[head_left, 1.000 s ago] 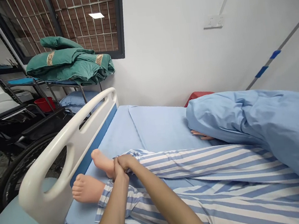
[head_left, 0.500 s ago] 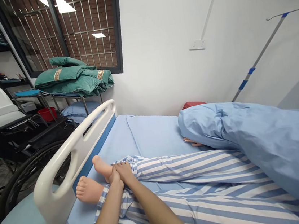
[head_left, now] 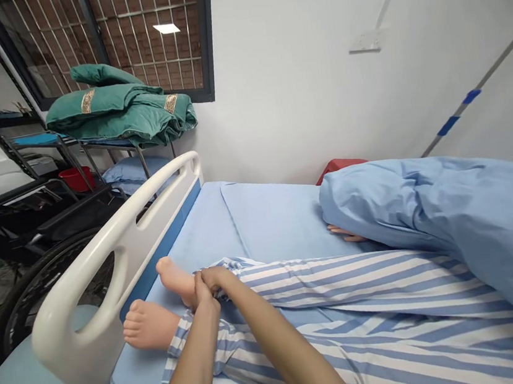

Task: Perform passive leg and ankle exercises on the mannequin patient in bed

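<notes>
Two manikin-like legs in blue-and-white striped pyjama trousers point(head_left: 341, 275) lie along the bed. Both hands meet at the ankle of the far foot point(head_left: 175, 280). My left hand point(head_left: 204, 292) is closed at the trouser cuff, against the ankle; its fingertips are mostly hidden. Right beside it, my right hand point(head_left: 218, 278) is curled over the bunched cuff, touching the left. The near foot point(head_left: 150, 326) rests bare, toes up, its own cuff around the ankle. A light blue quilt point(head_left: 426, 202) covers the upper legs, and fingers of a manikin-like hand point(head_left: 346, 232) stick out beneath it.
The bed's white footboard point(head_left: 109, 253) rises left of the feet. Beyond it stands a black wheelchair point(head_left: 42, 237). Folded green quilts point(head_left: 120, 109) lie on a chair under the barred window. A drip pole point(head_left: 482, 86) leans into view at right, near a red object point(head_left: 340, 166).
My right hand has gone from lying over the cuff to a curled grip with the wrist raised. My left hand stays at the ankle. The camera view has shifted slightly.
</notes>
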The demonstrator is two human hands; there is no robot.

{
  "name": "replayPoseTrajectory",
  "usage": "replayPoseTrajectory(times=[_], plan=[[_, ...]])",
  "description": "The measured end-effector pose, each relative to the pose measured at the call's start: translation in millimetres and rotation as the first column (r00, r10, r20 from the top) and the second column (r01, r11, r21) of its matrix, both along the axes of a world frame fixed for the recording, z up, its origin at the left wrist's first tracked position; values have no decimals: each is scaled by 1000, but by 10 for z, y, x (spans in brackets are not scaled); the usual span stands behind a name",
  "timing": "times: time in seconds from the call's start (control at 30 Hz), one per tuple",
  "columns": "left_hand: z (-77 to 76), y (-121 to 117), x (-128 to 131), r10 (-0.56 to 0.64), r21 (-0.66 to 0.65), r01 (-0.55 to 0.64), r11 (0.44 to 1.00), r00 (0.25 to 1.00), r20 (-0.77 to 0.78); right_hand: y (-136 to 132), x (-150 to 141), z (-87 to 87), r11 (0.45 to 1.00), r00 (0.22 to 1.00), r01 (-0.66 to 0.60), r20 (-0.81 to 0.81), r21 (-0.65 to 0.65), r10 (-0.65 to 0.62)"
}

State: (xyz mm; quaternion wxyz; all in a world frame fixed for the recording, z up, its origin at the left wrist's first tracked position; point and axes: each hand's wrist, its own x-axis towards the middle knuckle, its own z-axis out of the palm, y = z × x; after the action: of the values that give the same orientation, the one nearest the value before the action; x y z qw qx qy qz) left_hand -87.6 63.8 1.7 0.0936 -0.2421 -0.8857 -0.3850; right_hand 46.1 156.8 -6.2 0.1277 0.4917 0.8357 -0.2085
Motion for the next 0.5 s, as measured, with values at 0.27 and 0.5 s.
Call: replayPoseTrajectory(times=[0.27, 0.5], plan=[[2, -26, 29, -37, 64, 35, 997, 999, 23, -177, 61, 32, 989, 999, -10, -30, 148, 14], [236, -152, 76, -183, 169, 154, 974, 967, 175, -705, 80, 192, 917, 993, 105, -94, 386, -74]])
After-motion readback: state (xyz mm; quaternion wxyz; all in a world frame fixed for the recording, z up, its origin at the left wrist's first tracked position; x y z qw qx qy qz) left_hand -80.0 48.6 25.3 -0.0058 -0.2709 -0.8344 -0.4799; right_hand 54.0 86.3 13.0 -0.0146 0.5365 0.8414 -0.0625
